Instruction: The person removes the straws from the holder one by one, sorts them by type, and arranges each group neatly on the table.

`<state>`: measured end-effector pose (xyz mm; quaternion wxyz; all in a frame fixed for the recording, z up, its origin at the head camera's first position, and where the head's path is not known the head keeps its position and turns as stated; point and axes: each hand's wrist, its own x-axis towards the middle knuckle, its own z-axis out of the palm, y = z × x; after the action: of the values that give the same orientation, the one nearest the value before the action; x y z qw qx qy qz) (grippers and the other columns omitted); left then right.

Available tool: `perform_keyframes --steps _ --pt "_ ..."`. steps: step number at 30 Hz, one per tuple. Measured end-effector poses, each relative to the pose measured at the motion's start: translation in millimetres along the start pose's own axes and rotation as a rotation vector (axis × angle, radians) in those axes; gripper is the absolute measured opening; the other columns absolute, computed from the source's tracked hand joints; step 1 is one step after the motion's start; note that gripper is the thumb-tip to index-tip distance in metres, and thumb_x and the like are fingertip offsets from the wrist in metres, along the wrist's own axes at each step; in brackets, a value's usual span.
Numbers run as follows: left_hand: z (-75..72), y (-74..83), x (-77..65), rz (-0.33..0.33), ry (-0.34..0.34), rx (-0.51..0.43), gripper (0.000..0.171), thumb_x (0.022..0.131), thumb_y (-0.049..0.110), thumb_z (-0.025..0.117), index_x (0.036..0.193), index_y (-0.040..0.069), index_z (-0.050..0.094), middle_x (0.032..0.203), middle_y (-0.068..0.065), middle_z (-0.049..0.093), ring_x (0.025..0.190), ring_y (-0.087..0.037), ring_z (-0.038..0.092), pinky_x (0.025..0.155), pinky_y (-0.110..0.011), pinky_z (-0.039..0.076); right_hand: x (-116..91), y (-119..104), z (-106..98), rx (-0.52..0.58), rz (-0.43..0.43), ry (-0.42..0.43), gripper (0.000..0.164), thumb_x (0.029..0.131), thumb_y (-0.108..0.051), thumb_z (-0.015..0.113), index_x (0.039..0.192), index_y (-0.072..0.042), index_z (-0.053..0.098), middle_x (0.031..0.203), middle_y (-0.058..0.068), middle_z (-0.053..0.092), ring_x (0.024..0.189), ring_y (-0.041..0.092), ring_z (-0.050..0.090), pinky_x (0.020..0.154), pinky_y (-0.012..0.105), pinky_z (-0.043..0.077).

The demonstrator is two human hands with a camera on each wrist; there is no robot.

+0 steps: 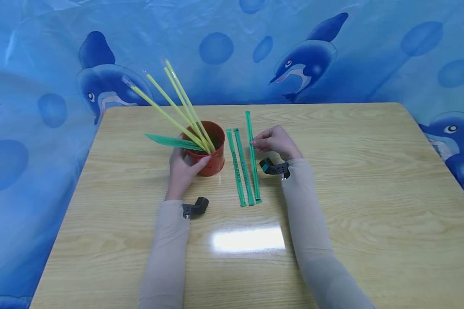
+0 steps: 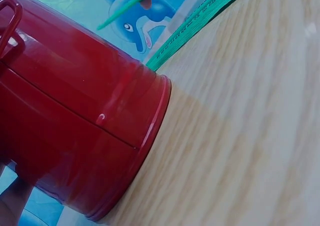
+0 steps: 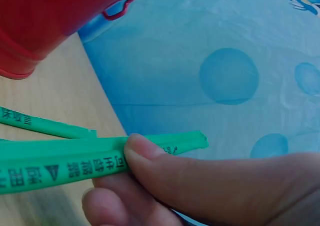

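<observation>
My left hand (image 1: 181,168) grips the red metal bucket (image 1: 212,165) from its left side, with the thumb along the front near the rim. Several long yellow sticks in clear wrappers (image 1: 160,110) lean out of the bucket to the upper left. A green printed packet (image 1: 170,140) sticks out low over its left rim. To the right, my right hand (image 1: 276,141) pinches a narrow green printed packet (image 1: 253,163) between thumb and fingers near its upper end. In the right wrist view the thumb presses on that packet (image 3: 95,161), and dark lettering shows along it.
Two more narrow green packets (image 1: 236,171) (image 1: 244,169) lie side by side on the wooden table (image 1: 371,193), between the bucket and my right hand. A blue dolphin-print sheet (image 1: 232,81) hangs behind the table's far edge. Each wrist carries a black camera mount (image 1: 195,207).
</observation>
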<state>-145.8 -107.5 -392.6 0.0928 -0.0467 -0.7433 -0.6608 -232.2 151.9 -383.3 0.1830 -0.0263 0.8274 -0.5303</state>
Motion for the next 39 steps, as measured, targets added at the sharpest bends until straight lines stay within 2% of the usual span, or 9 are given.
perform_keyframes --steps 4,13,23,29,35,39 --pt "1.6 13.6 -3.4 -0.012 -0.003 0.021 0.073 0.078 0.006 0.07 0.141 0.0 0.033 0.139 -0.016 0.043 0.128 -0.026 0.039 0.104 -0.042 0.038 1 2 3 0.053 0.033 -0.01 0.021 0.089 -0.008 0.064 0.1 0.009 0.069 0.08 0.013 0.069 0.068 0.02 0.065 0.065 0.03 0.057" --pt "-0.2 12.5 -3.5 -0.009 -0.002 0.04 0.073 0.079 0.007 0.071 0.142 0.001 0.033 0.139 -0.016 0.043 0.129 -0.026 0.039 0.105 -0.042 0.036 6 7 10 0.106 0.074 -0.051 0.021 0.087 -0.006 0.066 0.099 0.011 0.067 0.071 0.012 0.068 0.059 0.015 0.065 0.057 0.026 0.056" --pt "-1.5 9.6 -1.7 0.002 -0.012 -0.015 0.074 0.078 0.005 0.071 0.142 0.0 0.033 0.138 -0.017 0.043 0.128 -0.024 0.04 0.103 -0.04 0.039 12 11 18 0.021 0.118 -0.03 0.019 0.086 -0.008 0.069 0.096 0.008 0.069 0.069 0.009 0.068 0.056 0.013 0.064 0.056 0.027 0.056" --pt "-1.0 10.9 -1.4 0.007 -0.01 -0.007 0.074 0.079 0.004 0.07 0.142 0.0 0.032 0.138 -0.017 0.043 0.128 -0.025 0.04 0.103 -0.04 0.039 13 8 24 -0.059 0.127 -0.032 0.02 0.084 -0.01 0.071 0.094 0.007 0.071 0.07 0.01 0.069 0.056 0.013 0.064 0.057 0.027 0.056" --pt "-2.1 12.2 -2.4 0.02 -0.008 0.023 0.073 0.079 0.005 0.07 0.142 0.0 0.033 0.138 -0.019 0.043 0.128 -0.026 0.04 0.103 -0.041 0.039 12 5 28 -0.086 0.148 -0.04 0.018 0.084 -0.01 0.071 0.091 0.006 0.071 0.069 0.01 0.068 0.056 0.014 0.064 0.058 0.028 0.057" --pt "-1.8 -8.4 2.4 0.031 -0.003 0.019 0.075 0.078 0.011 0.073 0.142 0.006 0.034 0.138 -0.011 0.045 0.127 -0.021 0.041 0.102 -0.04 0.04 10 5 28 -0.113 0.169 -0.039 0.018 0.083 -0.011 0.072 0.09 0.005 0.071 0.067 0.009 0.068 0.054 0.014 0.064 0.059 0.028 0.056"
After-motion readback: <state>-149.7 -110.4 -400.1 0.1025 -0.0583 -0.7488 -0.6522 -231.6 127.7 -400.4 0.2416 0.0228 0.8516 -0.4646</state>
